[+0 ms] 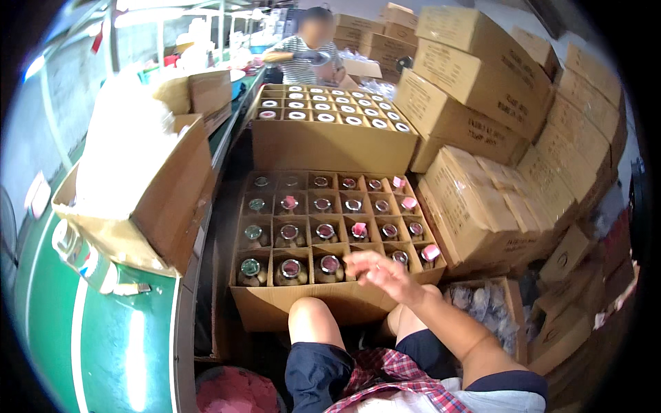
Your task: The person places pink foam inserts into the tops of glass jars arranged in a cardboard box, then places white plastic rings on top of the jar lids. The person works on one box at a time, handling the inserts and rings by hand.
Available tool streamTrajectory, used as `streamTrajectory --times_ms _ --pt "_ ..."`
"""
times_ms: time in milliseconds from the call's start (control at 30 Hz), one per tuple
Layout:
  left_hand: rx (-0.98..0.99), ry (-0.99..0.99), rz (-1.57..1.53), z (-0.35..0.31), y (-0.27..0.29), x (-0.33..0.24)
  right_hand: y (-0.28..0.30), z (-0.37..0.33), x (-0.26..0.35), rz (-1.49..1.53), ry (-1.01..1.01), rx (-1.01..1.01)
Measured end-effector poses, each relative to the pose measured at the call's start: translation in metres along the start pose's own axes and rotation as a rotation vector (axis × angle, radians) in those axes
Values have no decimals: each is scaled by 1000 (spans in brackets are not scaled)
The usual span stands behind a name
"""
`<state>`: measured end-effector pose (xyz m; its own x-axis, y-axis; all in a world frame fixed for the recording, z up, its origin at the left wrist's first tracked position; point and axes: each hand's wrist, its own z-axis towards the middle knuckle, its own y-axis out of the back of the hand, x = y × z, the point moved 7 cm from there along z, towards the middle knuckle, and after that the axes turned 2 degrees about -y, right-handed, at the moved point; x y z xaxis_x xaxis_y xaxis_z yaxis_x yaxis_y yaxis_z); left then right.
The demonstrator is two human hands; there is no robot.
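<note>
Right hand (pixel 377 270) open, fingers spread, holding nothing, over front row of our divided carton (pixel 303 310) of jars (pixel 290 271) by knees. Five jars carry pink caps (pixel 359 228); most others uncapped. Left hand unseen.

Dark floor (pixel 224 206), narrow strip showing beside a green workbench (pixel 55 323). Directly on it: open brown cardboard carton with a divider grid (pixel 303 306), holding glass jars in cells, some capped pink. Behind that carton, touching it, a taller brown cardboard carton of white-lidded jars (pixel 330 148). Right of the gridded carton, closed brown cardboard boxes in a leaning stack (pixel 482 199). Right and nearer, a small open cardboard box of clear plastic bags (pixel 485 306). Left, on the workbench, 1 open cardboard box with white sheeting (pixel 148 199).
</note>
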<state>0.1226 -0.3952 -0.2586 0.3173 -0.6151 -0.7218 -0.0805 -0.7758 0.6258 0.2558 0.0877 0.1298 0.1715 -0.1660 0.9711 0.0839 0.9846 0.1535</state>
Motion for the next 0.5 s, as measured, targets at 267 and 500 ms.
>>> streamTrajectory --times_ms 267,500 --pt "41 -301 -190 -77 30 -162 -114 -20 268 622 963 793" --pt "152 -385 -123 -111 -16 -225 -140 -38 290 291 1147 816"
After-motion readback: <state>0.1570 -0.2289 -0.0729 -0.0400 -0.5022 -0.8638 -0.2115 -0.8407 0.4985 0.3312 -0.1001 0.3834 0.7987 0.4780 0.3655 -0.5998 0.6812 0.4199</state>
